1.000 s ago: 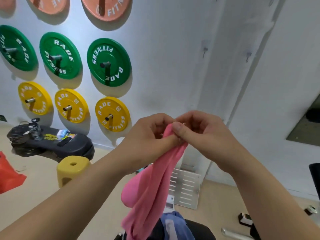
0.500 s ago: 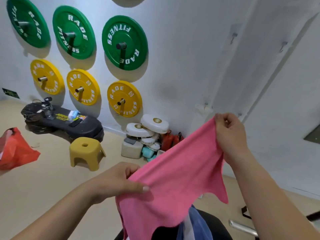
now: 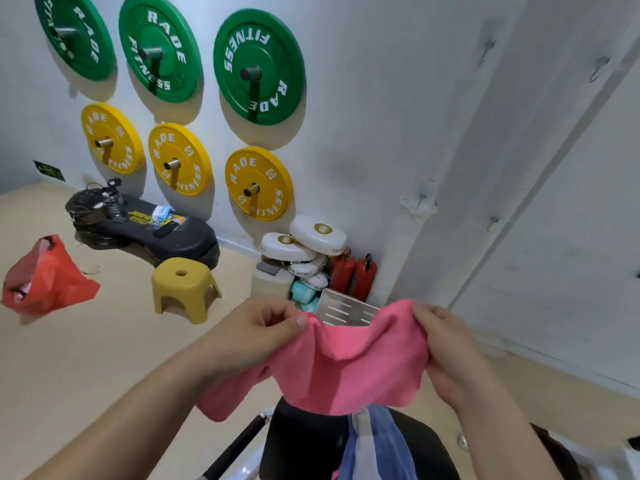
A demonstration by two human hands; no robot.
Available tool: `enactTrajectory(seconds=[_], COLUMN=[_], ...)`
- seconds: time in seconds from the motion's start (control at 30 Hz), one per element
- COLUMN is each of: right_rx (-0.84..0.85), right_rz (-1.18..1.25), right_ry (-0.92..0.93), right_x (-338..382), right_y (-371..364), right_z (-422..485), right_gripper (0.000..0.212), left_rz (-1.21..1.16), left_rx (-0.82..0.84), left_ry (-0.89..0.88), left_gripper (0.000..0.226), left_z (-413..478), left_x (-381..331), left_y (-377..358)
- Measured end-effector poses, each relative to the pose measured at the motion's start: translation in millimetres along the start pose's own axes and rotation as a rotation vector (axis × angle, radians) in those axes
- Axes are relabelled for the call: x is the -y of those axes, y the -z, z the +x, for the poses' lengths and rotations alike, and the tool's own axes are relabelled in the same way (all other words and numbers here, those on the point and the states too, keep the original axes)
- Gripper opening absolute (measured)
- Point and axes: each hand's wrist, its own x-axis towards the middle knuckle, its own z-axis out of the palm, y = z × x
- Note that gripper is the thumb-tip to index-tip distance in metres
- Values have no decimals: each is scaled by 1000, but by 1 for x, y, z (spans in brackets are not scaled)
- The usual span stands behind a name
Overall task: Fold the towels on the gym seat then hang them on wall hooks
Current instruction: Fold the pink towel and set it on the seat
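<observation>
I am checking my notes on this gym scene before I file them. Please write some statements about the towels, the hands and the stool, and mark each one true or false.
1. The left hand and the right hand both pinch the upper edge of the pink towel. True.
2. The pink towel hangs on a wall hook. False: it is spread between the two hands, and the hooks in view bear nothing.
3. A blue towel lies on the black seat, below the pink towel. True.
4. The yellow stool stands on the black seat. False: it stands on the floor, further left.
</observation>
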Motion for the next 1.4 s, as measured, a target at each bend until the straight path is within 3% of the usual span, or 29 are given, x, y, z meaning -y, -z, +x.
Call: enactTrajectory(seconds=[0.2,0.3,0.43,0.53,0.67,0.87,0.93,1.03,1.13,1.2,1.4], right_rx=[428,455,313,196,-26,-103,-151,-286,-349,-277,172], right_rz=[-87,-139,-178,-251,-238,-153,-133,-104,-55,-72,33], right_ry=[177,227,289,334,332,239,247,295,313,256,9], right_x=[1,2,1,0,2,1,4,11,13,4,-34], right_y=[-21,-17,-7,0,16,30,37,54,63,54,-6], right_z=[-45,-48,-41,-34,-17,-1,1,8,5,-6,-52], right_gripper=[13,12,14,17,15,21,21,17,15,15,9], left_rz=[-56,-72,40,188,246,-229,-377,-418,-471,-415,-332], left_rx=[118,76,84,140,37,-9,-156,-394,-495,-469,-297], left_ry=[-92,-91,-78,-11,61,58,140,234,258,227,59], left_gripper=[21,20,13,28,32,19,24,26,27,25,26], left_z=[3,4,2,-4,-4,6,15,28,28,20,-8], left_x=[-23,-23,-13,-3,8,3,3,6,4,0,-4], left_y=[-60,-64,-57,-49,-31,-22,-19,-15,-30,-56,-131])
